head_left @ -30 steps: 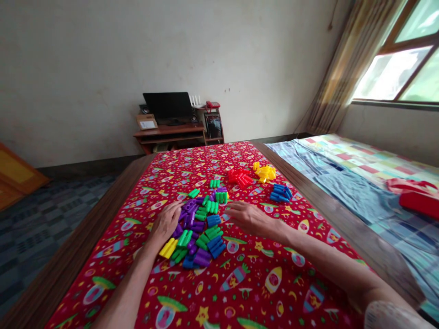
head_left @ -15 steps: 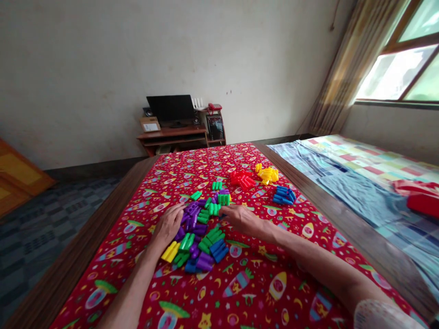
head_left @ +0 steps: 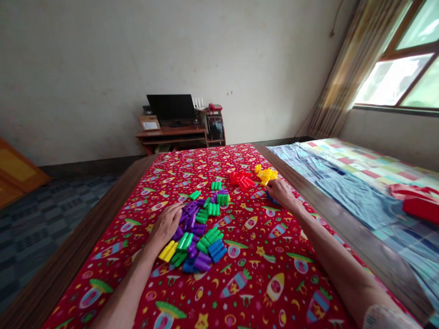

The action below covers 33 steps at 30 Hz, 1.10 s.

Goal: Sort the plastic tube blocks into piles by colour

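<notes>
My left hand lies at the left side of a mixed heap of plastic toy blocks, fingers stretched out against the purple blocks. Green blocks, a yellow block and a blue block lie in the same heap. Off to the right, my right hand is closed over the blue blocks, fingers bent down around a blue block; it covers most of that small pile. Just beyond it are yellow blocks, with red blocks to their left.
A red patterned cloth covers the table, whose dark wooden edges show on both sides. A bed stands along the right. By the far wall is a desk with a monitor.
My right hand has moved from the right side of the mixed heap, rightward and away from me, to the blue pile. My left hand has stayed almost in place.
</notes>
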### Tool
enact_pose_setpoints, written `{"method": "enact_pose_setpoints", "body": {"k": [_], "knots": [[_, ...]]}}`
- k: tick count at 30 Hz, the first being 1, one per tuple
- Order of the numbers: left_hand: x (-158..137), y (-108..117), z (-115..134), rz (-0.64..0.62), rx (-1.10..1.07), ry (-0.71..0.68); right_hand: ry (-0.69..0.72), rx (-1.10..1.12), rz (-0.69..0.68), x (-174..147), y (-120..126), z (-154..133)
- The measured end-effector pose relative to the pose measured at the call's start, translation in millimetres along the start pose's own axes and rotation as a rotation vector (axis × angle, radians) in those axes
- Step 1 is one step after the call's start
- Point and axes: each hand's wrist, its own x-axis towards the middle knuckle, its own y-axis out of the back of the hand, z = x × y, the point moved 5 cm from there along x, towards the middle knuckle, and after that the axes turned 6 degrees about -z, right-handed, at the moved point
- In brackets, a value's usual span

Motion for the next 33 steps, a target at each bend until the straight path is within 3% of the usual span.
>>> {"method": "enact_pose_setpoints", "body": {"k": [5, 9, 12, 15, 16, 18, 21, 25, 29, 33], "knots": [[0, 1, 1, -0.023, 0.012, 0.0, -0.048, -0.054, 0.005, 3, 0, 10], [0, 1, -1, -0.035, 0.01, 0.009, 0.071, 0.073, 0.181, -4, 18, -8], [0, 0, -2, -0.032, 0.009, 0.018, 0.392, 0.266, 0.186, -27, 22, -53], [0, -1, -2, -0.025, 0.007, 0.015, 0.93, 0.411, -0.049, -71, 6, -116], [0, -1, -3, -0.022, 0.007, 0.014, 1.095, 0.374, -0.128, -89, -3, -134], [1, -1, -3, -0.018, 0.006, 0.011, 1.221, 0.24, -0.139, -113, -20, -156], [1, 0, -2, -0.013, 0.001, 0.007, 1.163, 0.102, -0.062, -125, -37, -168], [1, -1, 0, -0.019, -0.004, 0.015, 1.057, 0.15, -0.073, -115, -38, -164], [1, -1, 0, -0.011, -0.009, 0.023, 0.937, 0.394, -0.1, -93, -32, -150], [1, -1, 0, 0.001, -0.013, 0.026, 0.752, 0.688, -0.179, -66, -41, -134]]}}
